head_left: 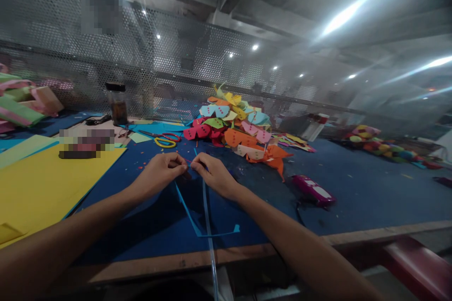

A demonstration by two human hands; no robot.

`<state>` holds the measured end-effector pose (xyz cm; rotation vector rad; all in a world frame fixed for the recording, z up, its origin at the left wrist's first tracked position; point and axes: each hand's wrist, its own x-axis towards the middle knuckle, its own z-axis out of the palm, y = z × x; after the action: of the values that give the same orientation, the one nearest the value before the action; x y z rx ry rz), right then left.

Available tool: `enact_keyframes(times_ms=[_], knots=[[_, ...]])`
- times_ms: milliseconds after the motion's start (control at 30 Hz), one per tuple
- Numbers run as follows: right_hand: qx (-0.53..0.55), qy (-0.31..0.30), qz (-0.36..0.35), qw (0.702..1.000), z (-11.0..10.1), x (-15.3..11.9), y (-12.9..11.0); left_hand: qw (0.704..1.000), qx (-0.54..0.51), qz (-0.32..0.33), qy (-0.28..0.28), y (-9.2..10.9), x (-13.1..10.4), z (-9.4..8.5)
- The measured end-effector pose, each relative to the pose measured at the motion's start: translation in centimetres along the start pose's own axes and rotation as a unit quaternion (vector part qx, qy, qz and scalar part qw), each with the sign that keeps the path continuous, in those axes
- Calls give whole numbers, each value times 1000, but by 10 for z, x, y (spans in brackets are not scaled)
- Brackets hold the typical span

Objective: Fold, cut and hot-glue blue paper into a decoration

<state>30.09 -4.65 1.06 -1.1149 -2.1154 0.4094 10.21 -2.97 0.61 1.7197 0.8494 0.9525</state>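
Close together over the blue table, both hands have their fingers pinched. From under my left hand (164, 170) a thin blue paper strip (188, 211) runs down, then bends right along the tabletop to a curled end. My right hand (214, 175) is closed at the fingertips, with a small blue tip standing up beside them. A little pink shows between the two hands, too small to name. Below my right hand a pale, see-through band (207, 218) hangs down past the table's front edge. The fingers hide most of what they grip.
Yellow-handled scissors (165, 142) lie beyond my hands. Folded, dotted paper shapes (243, 137) are heaped at centre. A purple power strip or similar device (313, 191) sits to the right. Yellow sheets (52, 188) cover the left; a dark-lidded jar (117, 106) stands behind.
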Motion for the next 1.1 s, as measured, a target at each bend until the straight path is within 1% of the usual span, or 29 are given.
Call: enact_keyframes(times_ms=[200,433,533,700,833,1100], knots=[[22,1,-13,1000,-1,0,0,1000,11,9,10,-3,1,0],[4,1,-2,1000,0,2,-1,1000,-12,-2,2,0,1,0],[22,-1,-2,1000,-1,1,-1,1000,-11,3,4,1,0,0],[51,-2,16,999,-2,0,-2,1000,1,13,29,2,0,0],[61,-2,25,998,-2,0,-2,999,-12,11,27,2,1,0],[15,8,14,1000,0,1,-3,1000,-25,-3,9,3,0,1]])
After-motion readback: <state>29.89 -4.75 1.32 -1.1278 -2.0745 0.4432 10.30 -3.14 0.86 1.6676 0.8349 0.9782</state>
